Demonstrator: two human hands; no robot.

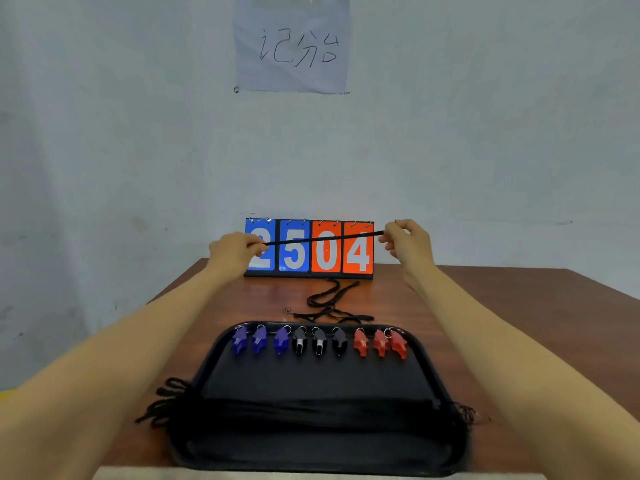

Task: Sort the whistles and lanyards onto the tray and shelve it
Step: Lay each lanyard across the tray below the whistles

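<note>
A black tray (429, 355) lies on the wooden table in front of me. Along its far edge stand three blue whistles (259, 340), three black whistles (318, 341) and three red whistles (380, 342) in a row. Several black lanyards (311, 408) lie stretched across the tray's middle, their ends hanging over both sides. Above the table, my left hand (235, 249) and my right hand (407, 242) each pinch one end of a black lanyard (323, 239) pulled taut between them. Loose lanyards (330, 304) lie tangled on the table beyond the tray.
A flip scoreboard (310, 249) showing 2504 stands at the table's far edge against the wall. A paper sign (292, 45) with handwriting hangs on the wall above. The table's bare wood (502, 306) extends to the right of the tray.
</note>
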